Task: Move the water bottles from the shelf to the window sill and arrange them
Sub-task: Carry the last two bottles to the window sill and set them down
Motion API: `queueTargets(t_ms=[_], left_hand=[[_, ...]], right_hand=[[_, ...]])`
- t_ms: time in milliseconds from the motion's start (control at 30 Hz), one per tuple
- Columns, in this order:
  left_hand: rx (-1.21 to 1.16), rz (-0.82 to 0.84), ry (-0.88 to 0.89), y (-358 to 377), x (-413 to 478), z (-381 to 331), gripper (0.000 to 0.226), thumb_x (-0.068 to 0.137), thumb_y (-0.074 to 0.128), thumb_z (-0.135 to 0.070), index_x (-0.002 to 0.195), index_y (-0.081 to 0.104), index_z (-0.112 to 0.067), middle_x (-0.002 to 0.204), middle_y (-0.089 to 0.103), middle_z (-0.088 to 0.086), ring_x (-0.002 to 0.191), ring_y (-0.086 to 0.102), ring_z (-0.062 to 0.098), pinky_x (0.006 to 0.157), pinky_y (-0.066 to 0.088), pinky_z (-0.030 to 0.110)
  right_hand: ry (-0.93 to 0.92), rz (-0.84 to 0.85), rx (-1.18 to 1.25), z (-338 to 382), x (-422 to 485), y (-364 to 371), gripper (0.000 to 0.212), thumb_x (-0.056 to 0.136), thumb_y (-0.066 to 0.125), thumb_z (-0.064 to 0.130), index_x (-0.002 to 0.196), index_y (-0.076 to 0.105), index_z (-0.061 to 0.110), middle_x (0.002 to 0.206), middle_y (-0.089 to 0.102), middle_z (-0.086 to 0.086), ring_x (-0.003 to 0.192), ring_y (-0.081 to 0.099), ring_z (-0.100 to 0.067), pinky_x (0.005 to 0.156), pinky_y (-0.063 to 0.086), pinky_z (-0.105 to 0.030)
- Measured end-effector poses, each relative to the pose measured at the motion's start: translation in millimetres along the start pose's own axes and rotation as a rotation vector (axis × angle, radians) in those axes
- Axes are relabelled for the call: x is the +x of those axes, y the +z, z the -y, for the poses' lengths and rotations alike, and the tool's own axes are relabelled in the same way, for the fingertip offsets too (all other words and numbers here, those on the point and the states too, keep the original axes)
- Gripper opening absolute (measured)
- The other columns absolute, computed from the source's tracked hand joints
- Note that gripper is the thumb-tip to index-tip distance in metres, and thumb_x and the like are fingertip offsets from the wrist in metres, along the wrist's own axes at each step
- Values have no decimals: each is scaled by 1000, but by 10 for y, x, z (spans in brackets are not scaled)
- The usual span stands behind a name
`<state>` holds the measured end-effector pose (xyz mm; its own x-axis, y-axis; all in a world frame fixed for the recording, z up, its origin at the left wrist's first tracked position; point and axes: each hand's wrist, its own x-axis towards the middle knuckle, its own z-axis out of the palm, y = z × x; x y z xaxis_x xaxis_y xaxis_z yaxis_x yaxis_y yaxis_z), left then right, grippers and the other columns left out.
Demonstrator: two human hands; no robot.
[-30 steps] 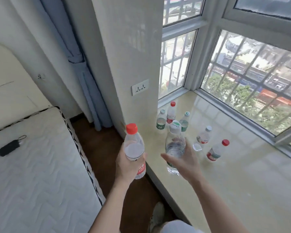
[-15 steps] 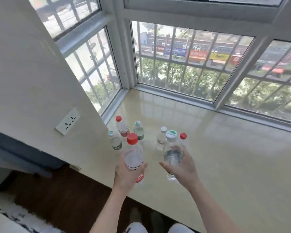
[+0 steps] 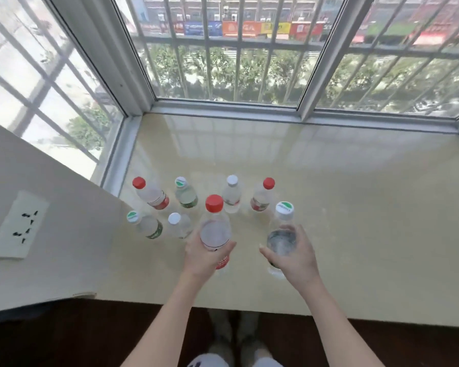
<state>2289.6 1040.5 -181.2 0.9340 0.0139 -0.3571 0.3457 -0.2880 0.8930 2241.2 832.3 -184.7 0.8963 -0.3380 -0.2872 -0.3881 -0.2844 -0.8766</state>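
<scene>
My left hand (image 3: 199, 258) grips a clear red-capped bottle (image 3: 214, 229) with a red label, held upright above the cream window sill (image 3: 355, 207). In my right hand (image 3: 293, 256) is a clear bottle with a white-and-green cap (image 3: 282, 231), also upright over the sill. Beyond my hands several bottles stand on the sill: a red-capped one (image 3: 150, 193), a green-capped one (image 3: 186, 193), a white-capped one (image 3: 231, 193) and a red-capped one (image 3: 262, 197) at the back, then a green-capped one (image 3: 145, 225) and a white-capped one (image 3: 179, 225) in front.
A barred window (image 3: 223, 62) closes the sill at the back and on the left. A wall with a white socket (image 3: 19, 223) borders the sill's left side. Dark wooden floor (image 3: 64, 335) and my feet lie below the sill's front edge.
My view has swung right and down from the bed side to face the sill squarely. Both hands have carried their bottles forward over the sill, close to the standing bottles.
</scene>
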Motion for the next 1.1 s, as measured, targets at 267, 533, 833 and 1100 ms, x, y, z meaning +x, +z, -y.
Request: queueTargets(t_ms=[267,533,833,1100], left_hand=[[32,127,-12,322,532,540,51,68,88,-7,108,60,-22,93,63,0,68,60,-8,61,48,8],[70,52,-12,633,938,1180,56,54,90,-44,100,59,-32,94,69,-4,94,67,19,83,57,46],[106,47,74,801,1110,1302,60,57,94,-28,103,56,-37,90,66,-22,86,61,-10,73,42,3],[114,48,125,782,1155,1396,67,58,95,-23,107,54,-42,95,67,-25,92,63,-5,81,47,10]], right_hand=[[41,-96,41,-541,460,302,57,63,94,21,108,61,33,100,68,23,98,62,4,78,46,-8],[17,-214,33,-1097,950,630,61,62,94,27,113,60,25,102,65,21,97,59,7,81,42,-6],[12,-236,-12,-1396,1115,853,67,59,95,35,115,62,18,99,66,18,92,61,5,78,40,-3],[18,-202,-63,-1459,1087,863,69,59,95,34,117,61,22,100,67,18,95,64,-6,79,43,-6]])
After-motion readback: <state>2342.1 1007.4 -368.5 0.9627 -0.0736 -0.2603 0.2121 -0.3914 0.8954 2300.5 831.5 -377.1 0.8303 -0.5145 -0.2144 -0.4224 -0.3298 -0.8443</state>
